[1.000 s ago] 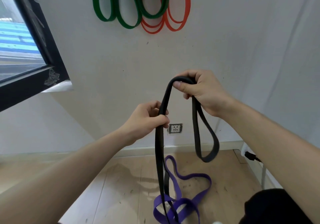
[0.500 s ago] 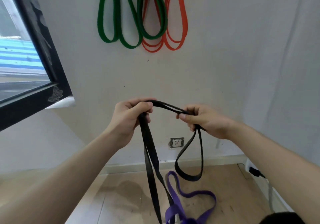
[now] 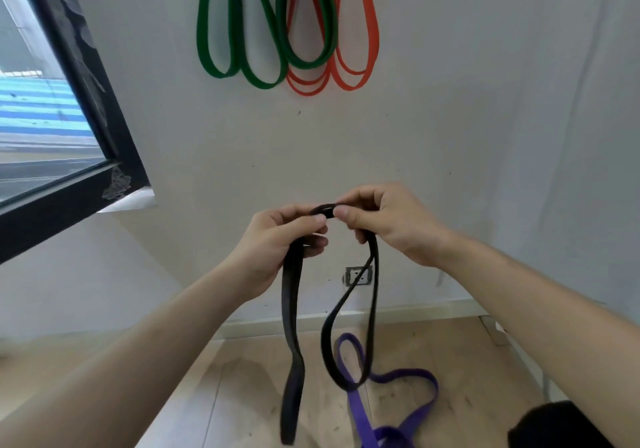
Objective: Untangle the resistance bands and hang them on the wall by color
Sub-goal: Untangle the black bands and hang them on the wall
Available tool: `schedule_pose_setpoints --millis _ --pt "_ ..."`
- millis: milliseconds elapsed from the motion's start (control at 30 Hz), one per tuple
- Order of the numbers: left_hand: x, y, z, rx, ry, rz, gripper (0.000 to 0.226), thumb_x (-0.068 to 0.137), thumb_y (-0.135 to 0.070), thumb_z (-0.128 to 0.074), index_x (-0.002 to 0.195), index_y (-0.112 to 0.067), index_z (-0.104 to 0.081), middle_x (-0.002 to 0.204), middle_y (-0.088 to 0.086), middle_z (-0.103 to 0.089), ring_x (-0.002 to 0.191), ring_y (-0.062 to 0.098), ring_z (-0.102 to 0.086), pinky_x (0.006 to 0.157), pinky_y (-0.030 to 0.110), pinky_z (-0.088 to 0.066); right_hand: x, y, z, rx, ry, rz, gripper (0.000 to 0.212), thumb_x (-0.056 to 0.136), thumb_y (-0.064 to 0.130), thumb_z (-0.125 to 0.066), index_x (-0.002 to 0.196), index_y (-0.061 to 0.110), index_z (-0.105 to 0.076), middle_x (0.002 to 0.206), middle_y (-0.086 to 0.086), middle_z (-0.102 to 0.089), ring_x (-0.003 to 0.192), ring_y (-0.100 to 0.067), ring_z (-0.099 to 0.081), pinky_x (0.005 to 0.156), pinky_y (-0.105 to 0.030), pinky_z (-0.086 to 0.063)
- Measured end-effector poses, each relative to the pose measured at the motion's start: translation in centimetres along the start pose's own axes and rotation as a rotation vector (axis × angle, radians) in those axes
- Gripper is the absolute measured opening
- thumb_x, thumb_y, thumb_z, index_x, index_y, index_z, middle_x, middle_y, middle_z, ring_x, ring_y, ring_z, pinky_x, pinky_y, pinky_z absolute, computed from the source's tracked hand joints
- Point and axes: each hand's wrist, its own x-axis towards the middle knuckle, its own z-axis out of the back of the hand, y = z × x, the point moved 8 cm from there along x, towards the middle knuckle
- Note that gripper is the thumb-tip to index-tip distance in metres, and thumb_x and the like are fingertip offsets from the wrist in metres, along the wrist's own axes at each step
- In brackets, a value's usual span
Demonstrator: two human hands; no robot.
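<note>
Both hands hold one black resistance band (image 3: 289, 312) in front of the white wall. My left hand (image 3: 277, 239) and my right hand (image 3: 388, 219) pinch its top fold, thumbs almost touching. One flat length hangs from the left hand; a loop (image 3: 349, 343) hangs from the right hand. A purple band (image 3: 408, 399) lies on the wooden floor below. Green bands (image 3: 242, 32) and orange bands (image 3: 353, 49) hang side by side high on the wall; their hooks are out of frame.
A black-framed window (image 3: 86, 170) juts from the left. A wall socket (image 3: 358, 276) sits low behind the black band. A cable and plug (image 3: 498, 328) lie at the right skirting. A dark shape (image 3: 554, 427) fills the lower right corner.
My hands have come together at the top of the black band; they were apart, the right one higher. The black band has lifted off the purple band, and the view has tilted upward.
</note>
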Motion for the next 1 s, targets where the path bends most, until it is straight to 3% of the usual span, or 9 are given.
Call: schedule_pose_setpoints --millis 133,300,433,567,833,1000 --pt "-0.4 0.7 -0.2 0.184 0.012 -0.040 0.019 0.090 -0.004 -0.072 0.109 -0.009 -0.074 0.096 0.014 -0.076 0.100 0.038 -0.073 0.097 0.041 -0.058 0.1 1.2 0.7 -0.089 -0.038 0.063 0.004 0.091 0.017 -0.071 0.089 0.019 -0.074 0.061 0.011 -0.061 0.057 -0.011 -0.048 0.056 -0.021 -0.042" --pt "-0.6 0.7 -0.7 0.258 0.059 -0.060 0.020 0.092 -0.002 -0.069 0.111 -0.008 -0.071 0.104 0.019 -0.076 0.096 0.032 -0.075 0.084 0.026 -0.060 0.2 2.1 2.2 -0.070 -0.121 0.120 0.007 0.092 0.016 -0.070 0.090 0.022 -0.072 0.059 0.015 -0.059 0.059 -0.011 -0.047 0.058 -0.021 -0.042" --pt "-0.5 1.3 -0.8 0.287 0.110 -0.027 0.015 0.096 -0.005 -0.065 0.108 -0.008 -0.072 0.094 0.006 -0.076 0.090 0.021 -0.073 0.086 0.029 -0.060 0.3 1.9 4.3 0.002 -0.187 0.122 0.008 0.094 0.015 -0.067 0.097 0.009 -0.073 0.064 0.005 -0.056 0.061 -0.014 -0.046 0.062 -0.024 -0.043" --pt "-0.1 1.3 -0.7 0.264 0.094 -0.030 0.015 0.100 -0.008 -0.060 0.107 -0.002 -0.071 0.090 0.007 -0.074 0.087 0.020 -0.072 0.087 0.032 -0.060 0.3 0.6 5.7 0.049 -0.209 0.095 0.015 0.095 0.014 -0.065 0.101 0.001 -0.070 0.060 0.005 -0.052 0.058 -0.013 -0.044 0.060 -0.024 -0.042" --pt "0.0 1.4 -0.9 0.091 0.068 0.013 0.013 0.100 -0.009 -0.058 0.099 -0.007 -0.071 0.086 0.007 -0.068 0.087 0.024 -0.071 0.094 0.042 -0.058 -0.3 -4.8 6.0 0.076 0.001 -0.134 0.021 0.100 0.016 -0.056 0.104 -0.003 -0.064 0.070 -0.003 -0.051 0.061 -0.015 -0.045 0.062 -0.028 -0.040" --pt "-0.2 1.1 -1.1 0.017 0.060 0.007 0.012 0.096 -0.004 -0.062 0.099 -0.005 -0.073 0.078 0.003 -0.065 0.077 0.017 -0.066 0.085 0.031 -0.059 -2.0 -7.9 3.3 -0.038 0.331 -0.316 0.030 0.098 0.025 -0.058 0.116 0.002 -0.065 0.088 -0.007 -0.062 0.083 -0.021 -0.060 0.084 -0.032 -0.052"
